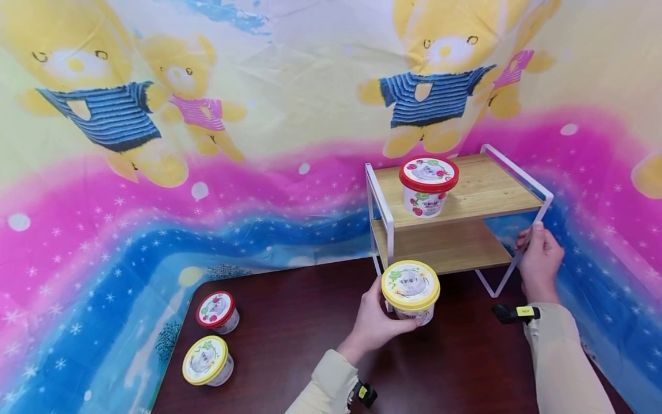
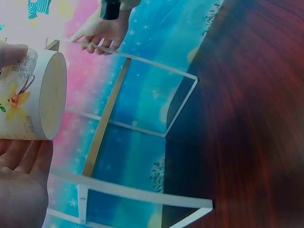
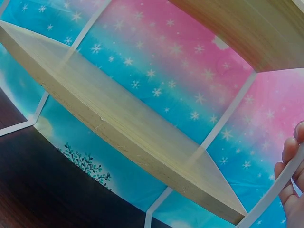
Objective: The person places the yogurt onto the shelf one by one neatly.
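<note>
A white tub with a yellow lid (image 1: 411, 287) is held upright in my left hand (image 1: 369, 322), in front of the rack's left side. In the left wrist view the tub's printed flower (image 2: 18, 99) and pale underside (image 2: 53, 96) show, with a thumb on one side and fingers on the other. My right hand (image 1: 542, 261) grips the right upright of a two-tier rack (image 1: 496, 178) with wooden boards and a white metal frame. In the right wrist view its fingers (image 3: 289, 152) curl about the white bar (image 3: 273, 190). A red-lidded tub (image 1: 428, 187) stands on the top board.
At the left of the dark wooden table (image 1: 289, 333) stand another red-lidded tub (image 1: 218, 310) and, nearer, a yellow-lidded tub (image 1: 208, 361). A printed cloth (image 1: 289, 190) with bears hangs behind the table and rack. The rack's lower board (image 1: 450, 244) carries nothing visible.
</note>
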Tool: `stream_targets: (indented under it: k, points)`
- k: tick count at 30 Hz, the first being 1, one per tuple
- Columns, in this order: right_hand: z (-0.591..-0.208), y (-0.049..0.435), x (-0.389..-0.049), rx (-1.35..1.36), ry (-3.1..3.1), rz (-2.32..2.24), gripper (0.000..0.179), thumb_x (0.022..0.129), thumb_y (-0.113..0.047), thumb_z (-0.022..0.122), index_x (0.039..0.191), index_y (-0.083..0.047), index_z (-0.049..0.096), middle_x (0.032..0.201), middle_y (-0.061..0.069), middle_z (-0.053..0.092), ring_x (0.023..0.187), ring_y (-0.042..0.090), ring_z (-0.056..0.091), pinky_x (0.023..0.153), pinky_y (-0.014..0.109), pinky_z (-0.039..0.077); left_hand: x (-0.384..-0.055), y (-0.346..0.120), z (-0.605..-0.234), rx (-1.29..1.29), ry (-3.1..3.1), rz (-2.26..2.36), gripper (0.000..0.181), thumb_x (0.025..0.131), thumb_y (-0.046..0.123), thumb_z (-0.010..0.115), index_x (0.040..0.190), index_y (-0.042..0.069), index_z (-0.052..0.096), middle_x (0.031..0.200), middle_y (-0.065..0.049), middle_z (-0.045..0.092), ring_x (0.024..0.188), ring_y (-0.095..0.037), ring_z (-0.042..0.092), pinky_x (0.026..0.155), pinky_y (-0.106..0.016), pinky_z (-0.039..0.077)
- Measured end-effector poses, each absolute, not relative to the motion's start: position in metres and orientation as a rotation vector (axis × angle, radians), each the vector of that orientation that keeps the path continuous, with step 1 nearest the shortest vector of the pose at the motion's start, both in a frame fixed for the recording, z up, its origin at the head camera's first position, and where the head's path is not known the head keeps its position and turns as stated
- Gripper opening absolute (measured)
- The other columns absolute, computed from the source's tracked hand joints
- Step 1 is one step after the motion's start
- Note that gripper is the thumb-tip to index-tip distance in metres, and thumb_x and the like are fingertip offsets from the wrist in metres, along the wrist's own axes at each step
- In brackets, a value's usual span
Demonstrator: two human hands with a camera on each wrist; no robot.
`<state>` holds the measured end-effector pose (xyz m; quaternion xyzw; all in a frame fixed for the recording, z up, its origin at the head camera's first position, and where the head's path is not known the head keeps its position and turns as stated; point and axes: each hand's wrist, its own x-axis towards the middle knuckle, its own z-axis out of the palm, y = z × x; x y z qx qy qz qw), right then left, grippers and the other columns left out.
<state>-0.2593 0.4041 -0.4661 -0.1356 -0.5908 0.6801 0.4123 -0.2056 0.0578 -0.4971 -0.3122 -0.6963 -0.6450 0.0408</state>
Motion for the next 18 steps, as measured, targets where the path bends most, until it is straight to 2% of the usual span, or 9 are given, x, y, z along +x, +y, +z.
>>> stream_targets:
  k: [3, 10, 18]
  points:
    - [-0.466, 0.404, -0.259, -0.343, -1.485, 1.718, 0.047, 0.106, -0.034, 0.055, 0.084, 0.007, 0.065, 0.076, 0.001, 0.063, 0.067, 0.013, 0.056, 0.064, 0.018, 0.048, -0.204, 0.065, -0.497, -0.961, -2.143, -1.989, 0.082, 0.071, 0.012, 0.093, 0.140, 0.026, 0.050, 0.129, 0.009, 0.064, 0.120, -0.013, 0.059, 0.099, -0.035, 0.050]
    - [-0.467, 0.404, -0.257, -0.351, -1.485, 1.728, 0.047, 0.106, -0.034, 0.054, 0.084, 0.006, 0.065, 0.076, 0.004, 0.063, 0.067, 0.013, 0.056, 0.064, 0.017, 0.048, -0.203, 0.079, -0.496, -0.955, -2.145, -1.902, 0.076, 0.074, 0.015, 0.092, 0.138, 0.022, 0.052, 0.128, 0.010, 0.065, 0.116, -0.009, 0.060, 0.099, -0.035, 0.050]
    - [-0.468, 0.406, -0.259, -0.347, -1.517, 1.697, 0.047, 0.106, -0.034, 0.053, 0.085, 0.007, 0.065, 0.077, 0.002, 0.063, 0.067, 0.012, 0.057, 0.065, 0.017, 0.048, -0.204, 0.092, -0.492, -0.889, -2.226, -1.934, 0.081, 0.075, 0.022, 0.092, 0.141, 0.025, 0.046, 0.131, 0.014, 0.061, 0.118, -0.005, 0.057, 0.100, -0.030, 0.048]
